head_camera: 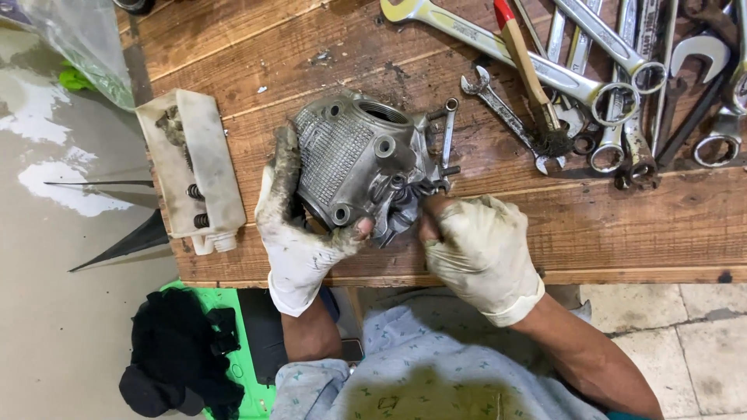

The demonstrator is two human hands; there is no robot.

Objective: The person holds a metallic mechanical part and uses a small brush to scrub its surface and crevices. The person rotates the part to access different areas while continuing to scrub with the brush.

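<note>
grimy left hand gripping engine casting, right hand grip pinching half-hidden fitting

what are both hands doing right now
left hand: closed, holding the grey ribbed metal engine casing.
right hand: closed, fingertips pinching a small dark part on the casing.

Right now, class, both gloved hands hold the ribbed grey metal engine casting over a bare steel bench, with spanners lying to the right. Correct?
Not quite. The head view shows the ribbed grey metal engine casting over a worn wooden plank bench, not steel. Everything else stands.
</note>
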